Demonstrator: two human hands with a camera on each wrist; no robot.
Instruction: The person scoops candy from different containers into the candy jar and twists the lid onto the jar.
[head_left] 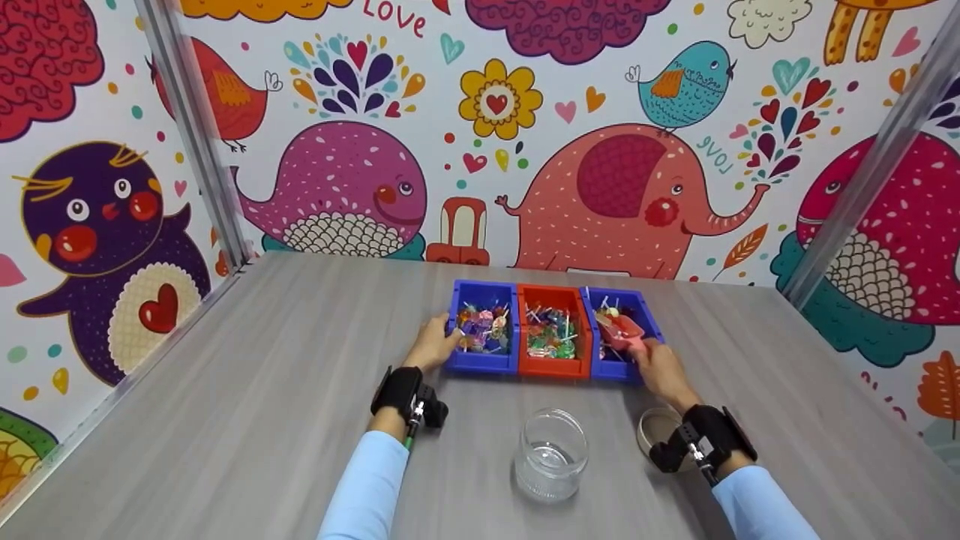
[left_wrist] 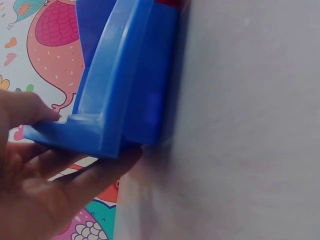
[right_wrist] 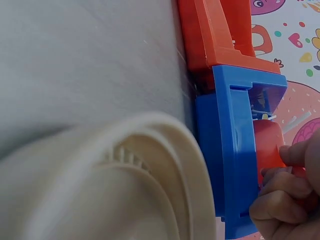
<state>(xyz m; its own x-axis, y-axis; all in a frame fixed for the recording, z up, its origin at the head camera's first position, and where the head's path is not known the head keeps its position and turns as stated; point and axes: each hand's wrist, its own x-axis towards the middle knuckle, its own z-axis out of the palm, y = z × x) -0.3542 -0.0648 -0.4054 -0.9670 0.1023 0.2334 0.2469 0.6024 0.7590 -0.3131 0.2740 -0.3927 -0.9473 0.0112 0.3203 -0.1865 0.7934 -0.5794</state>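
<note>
Two blue bins and a red bin stand side by side, each with wrapped lollipops inside. On the left blue bin, my left hand grips the outer side, thumb over the rim and fingers beneath it in the left wrist view. My right hand pinches the handle of a pink-red scoop. The scoop is down in the right blue bin, among the lollipops. From the right wrist, part of the scoop shows behind the bin's front wall.
A clear glass jar, uncovered, stands on the grey table nearer me than the bins. Beneath my right wrist lies a round beige lid, which looms large in the right wrist view. Behind the table rises a cartoon-printed wall.
</note>
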